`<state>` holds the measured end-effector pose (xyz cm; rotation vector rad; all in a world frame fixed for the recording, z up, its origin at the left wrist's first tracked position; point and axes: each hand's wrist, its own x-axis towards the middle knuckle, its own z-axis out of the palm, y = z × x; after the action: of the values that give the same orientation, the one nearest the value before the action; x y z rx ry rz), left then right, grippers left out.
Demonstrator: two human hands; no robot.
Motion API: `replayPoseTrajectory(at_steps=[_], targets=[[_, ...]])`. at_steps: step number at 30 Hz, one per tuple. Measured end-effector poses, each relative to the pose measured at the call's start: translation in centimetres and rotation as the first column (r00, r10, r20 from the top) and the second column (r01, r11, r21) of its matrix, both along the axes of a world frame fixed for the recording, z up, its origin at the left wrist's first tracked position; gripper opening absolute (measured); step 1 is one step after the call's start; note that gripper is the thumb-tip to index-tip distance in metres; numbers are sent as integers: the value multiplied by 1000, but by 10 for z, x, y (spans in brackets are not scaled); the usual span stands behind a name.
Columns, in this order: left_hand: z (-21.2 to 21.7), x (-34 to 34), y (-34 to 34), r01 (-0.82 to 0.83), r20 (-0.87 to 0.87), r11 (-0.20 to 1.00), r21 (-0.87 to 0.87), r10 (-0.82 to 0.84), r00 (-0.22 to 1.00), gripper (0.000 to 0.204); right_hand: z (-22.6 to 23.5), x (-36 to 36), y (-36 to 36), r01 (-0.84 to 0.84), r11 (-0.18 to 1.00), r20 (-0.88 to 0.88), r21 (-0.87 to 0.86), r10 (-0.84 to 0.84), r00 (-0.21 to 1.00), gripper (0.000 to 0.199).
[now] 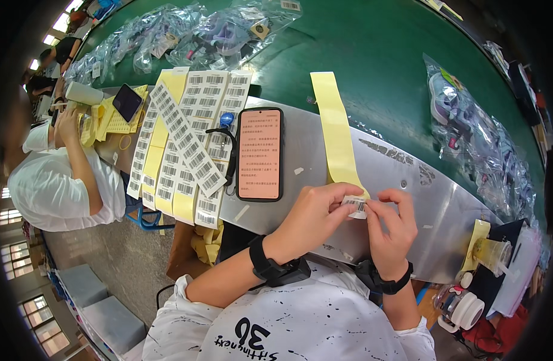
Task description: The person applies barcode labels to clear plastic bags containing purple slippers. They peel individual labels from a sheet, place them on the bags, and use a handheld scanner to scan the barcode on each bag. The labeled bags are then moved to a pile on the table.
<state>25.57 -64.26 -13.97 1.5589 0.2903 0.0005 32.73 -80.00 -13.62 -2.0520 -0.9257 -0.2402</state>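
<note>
A long yellow backing strip [333,126] runs over the metal table edge toward me. At its near end, a small white barcode label [355,206] is pinched between both hands. My left hand [315,215] grips the label's left side with thumb and forefinger. The fingertips of my right hand [394,228] close on its right side. Whether the label still sticks to the strip there, I cannot tell. Left of my hands lies a phone [259,153] with a lit page of text. Beyond it, several barcode label sheets [207,99] overlap, with a loose label strip [187,141] across them.
Bagged shoes [219,33] lie on the green table [349,42] at the far left, more bagged shoes [463,120] at the right. A plastic cup [492,256] and a bottle [463,308] stand near right. A co-worker [72,174] sits at left, near a dark phone [127,102].
</note>
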Motion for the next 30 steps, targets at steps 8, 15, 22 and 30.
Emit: replayPoseTrajectory(at_steps=[8, 15, 22, 30], targets=[[-6, 3, 9, 68, -63, 937, -343, -96, 993, 40, 6, -6, -1, 22, 999, -118, 25, -19, 993, 12], [-5, 4, 14, 60, -124, 944, -326, -105, 987, 41, 12, -4, -5, 83, 995, -104, 55, -77, 992, 12], [-18, -18, 15, 55, -99, 994, -96, -64, 993, 41, 91, 154, -23, 141, 990, -98, 29, -137, 986, 31], [-24, -23, 5, -48, 178, 976, 212, 9, 984, 40, -19, 359, -75, 281, 959, -250, -41, -282, 926, 69]])
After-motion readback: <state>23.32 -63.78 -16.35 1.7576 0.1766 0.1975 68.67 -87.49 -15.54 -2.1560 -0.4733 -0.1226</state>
